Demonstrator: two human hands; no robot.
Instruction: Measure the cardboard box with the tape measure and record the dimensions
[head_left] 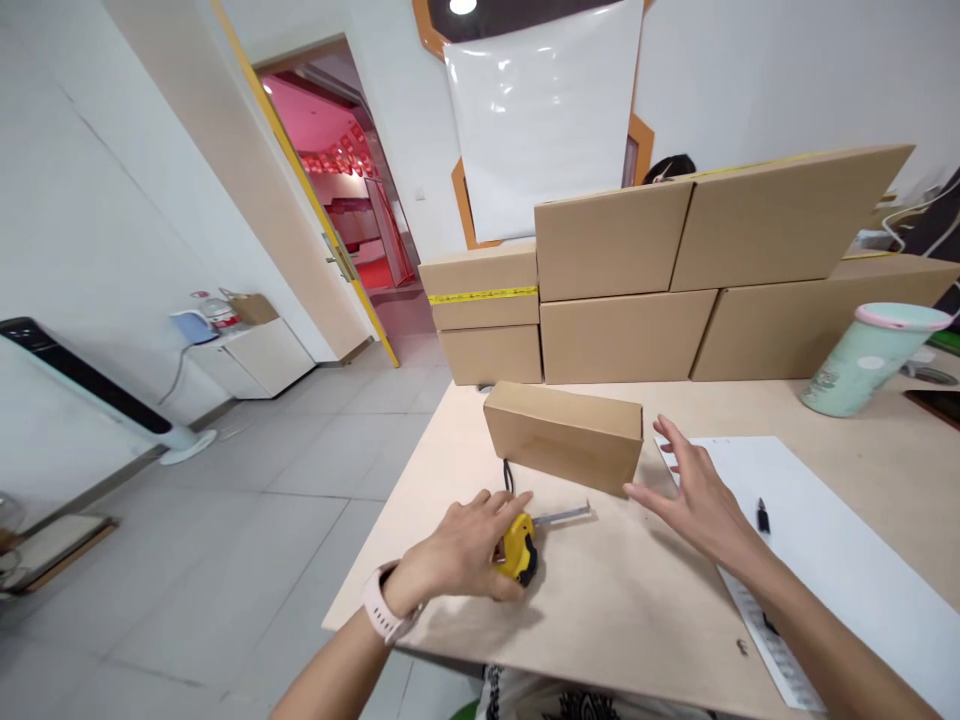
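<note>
My left hand (472, 548), with a pale pink watch (384, 604) on its wrist, grips a yellow and black tape measure (519, 550) low over the table. A short length of metal blade (562, 515) sticks out of it to the right, and a dark wrist strap (508, 475) trails behind. Just beyond stands a small brown cardboard box (566, 430) on its narrow side. At the box's right end my right hand (690, 487) is open, thumb and fingers spread apart. Its thumb tip is by the box's lower right corner; whether they touch I cannot tell.
Stacked cardboard boxes (626, 335) line the table's back edge, some with yellow tape. White paper (832, 560) with a black pen (763, 516) lies under my right forearm. A mint green tumbler (862, 365) stands at the right. Part of a person's head (670, 167) shows behind the boxes.
</note>
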